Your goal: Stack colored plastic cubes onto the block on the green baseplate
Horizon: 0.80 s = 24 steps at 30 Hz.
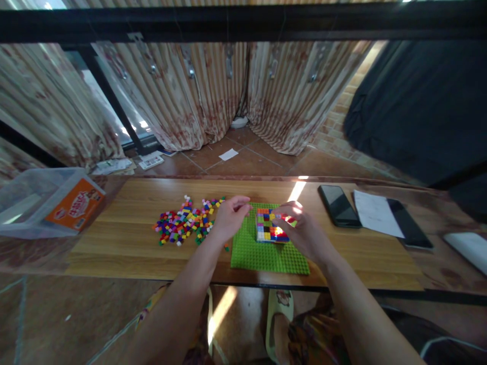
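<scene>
"So, what's in the clear plastic bin (28, 190)?"

"I can't tell; its orange label (76, 204) carries white lettering too small to read."

"And your hands?"

"My left hand (229, 219) is loosely curled, partly open, nothing visible in it. My right hand (302, 228) bends its fingers over the multicoloured block of small plastic bricks (263, 229) on the green studded baseplate (266, 259); whether they pinch a brick, I can't tell."

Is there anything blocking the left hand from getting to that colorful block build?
Nothing visible stands between the left hand and the block build; only a low, studded strip of the green board lies there. The right hand covers the build's right side.
</scene>
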Each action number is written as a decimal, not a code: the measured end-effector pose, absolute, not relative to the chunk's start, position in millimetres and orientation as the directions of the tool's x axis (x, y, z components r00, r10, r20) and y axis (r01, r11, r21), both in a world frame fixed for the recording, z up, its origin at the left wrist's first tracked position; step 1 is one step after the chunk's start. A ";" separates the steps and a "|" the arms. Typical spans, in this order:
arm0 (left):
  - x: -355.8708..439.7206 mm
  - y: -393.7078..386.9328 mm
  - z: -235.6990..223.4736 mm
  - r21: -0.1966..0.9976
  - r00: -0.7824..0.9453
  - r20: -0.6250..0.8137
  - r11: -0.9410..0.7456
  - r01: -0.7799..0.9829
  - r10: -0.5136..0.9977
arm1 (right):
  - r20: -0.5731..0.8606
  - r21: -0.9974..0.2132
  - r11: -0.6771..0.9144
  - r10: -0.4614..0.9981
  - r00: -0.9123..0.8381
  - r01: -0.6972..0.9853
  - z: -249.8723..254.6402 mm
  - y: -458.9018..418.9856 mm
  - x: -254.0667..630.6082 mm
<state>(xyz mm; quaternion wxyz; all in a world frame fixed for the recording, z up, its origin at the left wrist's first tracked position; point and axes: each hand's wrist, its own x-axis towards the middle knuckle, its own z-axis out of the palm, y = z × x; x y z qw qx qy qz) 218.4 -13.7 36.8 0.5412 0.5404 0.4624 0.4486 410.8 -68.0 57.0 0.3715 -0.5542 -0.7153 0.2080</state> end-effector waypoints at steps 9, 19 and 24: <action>226.8 -6.8 10.2 0.972 0.214 0.008 -0.057 0.226 0.977 | 0.416 -0.506 0.350 0.900 -0.133 0.789 31.8 -59.1 401.5; 239.6 -12.8 19.3 0.969 0.180 -0.062 0.016 0.247 0.982 | 0.428 -0.515 0.313 0.900 -0.076 0.798 25.0 -57.5 396.4; 243.8 -15.4 25.2 0.965 0.152 -0.121 0.081 0.250 0.981 | 0.441 -0.581 0.315 0.897 -0.036 0.750 24.4 -56.5 394.2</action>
